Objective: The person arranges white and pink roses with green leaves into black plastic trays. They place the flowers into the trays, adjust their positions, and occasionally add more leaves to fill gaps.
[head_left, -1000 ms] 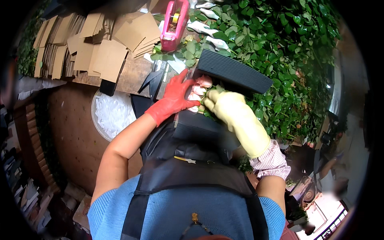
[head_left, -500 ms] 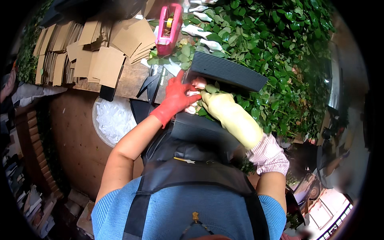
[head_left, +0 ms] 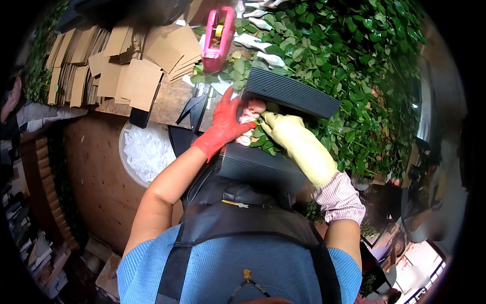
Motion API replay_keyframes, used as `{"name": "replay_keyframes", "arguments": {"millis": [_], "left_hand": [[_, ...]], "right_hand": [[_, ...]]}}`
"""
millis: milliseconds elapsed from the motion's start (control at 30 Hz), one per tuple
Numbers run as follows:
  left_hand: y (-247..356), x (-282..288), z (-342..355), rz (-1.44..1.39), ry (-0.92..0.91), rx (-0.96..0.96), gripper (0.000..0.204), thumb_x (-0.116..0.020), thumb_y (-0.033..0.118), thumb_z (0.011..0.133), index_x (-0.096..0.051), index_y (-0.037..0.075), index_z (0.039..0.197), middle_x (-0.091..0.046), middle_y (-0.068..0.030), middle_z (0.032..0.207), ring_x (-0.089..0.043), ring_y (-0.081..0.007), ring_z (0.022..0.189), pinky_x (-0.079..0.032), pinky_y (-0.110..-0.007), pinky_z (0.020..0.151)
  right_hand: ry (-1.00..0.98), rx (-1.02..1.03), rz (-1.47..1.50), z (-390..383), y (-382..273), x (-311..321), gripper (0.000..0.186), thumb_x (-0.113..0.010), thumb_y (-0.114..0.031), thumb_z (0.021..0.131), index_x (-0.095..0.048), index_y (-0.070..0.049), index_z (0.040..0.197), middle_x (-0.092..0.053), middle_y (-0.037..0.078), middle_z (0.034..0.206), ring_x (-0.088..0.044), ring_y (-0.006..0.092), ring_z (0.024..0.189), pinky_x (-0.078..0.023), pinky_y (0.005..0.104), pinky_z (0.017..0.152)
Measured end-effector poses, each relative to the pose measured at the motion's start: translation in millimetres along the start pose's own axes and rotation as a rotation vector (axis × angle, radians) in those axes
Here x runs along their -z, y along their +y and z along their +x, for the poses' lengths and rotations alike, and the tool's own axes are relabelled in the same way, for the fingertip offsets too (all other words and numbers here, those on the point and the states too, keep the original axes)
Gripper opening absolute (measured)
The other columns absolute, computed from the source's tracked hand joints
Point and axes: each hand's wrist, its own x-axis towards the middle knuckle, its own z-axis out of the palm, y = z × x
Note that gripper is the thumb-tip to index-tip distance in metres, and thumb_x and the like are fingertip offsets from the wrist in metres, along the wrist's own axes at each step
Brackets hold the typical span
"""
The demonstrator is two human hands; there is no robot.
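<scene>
My left hand (head_left: 226,120), in a red glove, lies open along the heads of several pale pink roses (head_left: 254,107). Its fingers stretch away from me and its thumb reaches across the blooms. Just right of the flowers, my right hand (head_left: 284,133), in a pale yellow glove, has its fingers bent together among the stems and leaves. What they grip is hidden. The roses lie between two dark ribbed walls of a holder, the far wall (head_left: 293,91) beyond my hands and the near wall (head_left: 260,164) close to my body. Green leaves (head_left: 264,141) show below the yellow glove.
A pink tape dispenser (head_left: 218,40) stands beyond my left hand, beside several white-wrapped blooms (head_left: 251,41). Cardboard sheets (head_left: 139,83) stack at the left, above a tub of white strips (head_left: 144,154). Black scissors (head_left: 191,110) lie nearby. Leafy stems (head_left: 364,81) cover the right.
My right hand has drawn slightly right, away from my left thumb. More of the pink roses and the leaves under the yellow glove now show. The whole view has shifted a little.
</scene>
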Motion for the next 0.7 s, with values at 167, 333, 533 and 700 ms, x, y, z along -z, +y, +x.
{"name": "replay_keyframes", "arguments": {"millis": [167, 333, 533, 700], "left_hand": [[16, 15, 11, 0.021, -0.190, 0.075, 0.073, -0.089, 0.049, 0.071, -0.069, 0.022, 0.136, -0.019, -0.0284, 0.169, -0.037, -0.0526, 0.143, -0.036, -0.051, 0.120], [21, 7, 15, 0.046, -0.091, 0.097, 0.059, -0.086, 0.044, 0.075, -0.075, 0.018, 0.127, -0.032, -0.0210, 0.166, -0.047, -0.0473, 0.133, -0.043, -0.050, 0.114], [22, 9, 13, 0.004, -0.057, 0.056, 0.056, -0.088, 0.043, 0.074, -0.079, 0.002, 0.110, -0.040, -0.0125, 0.162, -0.053, -0.0386, 0.123, -0.048, -0.046, 0.107], [30, 14, 11, 0.003, -0.088, 0.166, 0.079, -0.090, 0.040, 0.073, -0.062, 0.003, 0.137, -0.065, -0.0148, 0.135, -0.052, -0.0347, 0.126, -0.047, -0.044, 0.108]], "right_hand": [[0.132, 0.017, -0.099, 7, -5, -18, 0.034, -0.050, -0.039, 0.107, -0.060, -0.009, 0.119, -0.077, 0.013, 0.100, -0.077, 0.0327, 0.087, -0.060, 0.0537, 0.074], [0.012, 0.016, -0.045, -18, -9, 13, 0.041, -0.049, -0.036, 0.107, -0.059, -0.009, 0.136, -0.076, 0.018, 0.111, -0.075, 0.0353, 0.099, -0.060, 0.0511, 0.083], [0.312, -0.011, 0.733, -56, 7, 27, 0.033, -0.054, -0.023, 0.106, -0.069, -0.016, 0.135, -0.074, 0.012, 0.121, -0.070, 0.0302, 0.111, -0.054, 0.0406, 0.099], [0.315, 0.059, 0.793, -29, 9, 3, 0.039, -0.051, -0.012, 0.105, -0.066, -0.018, 0.141, -0.076, 0.016, 0.109, -0.072, 0.0364, 0.104, -0.056, 0.0428, 0.090]]}}
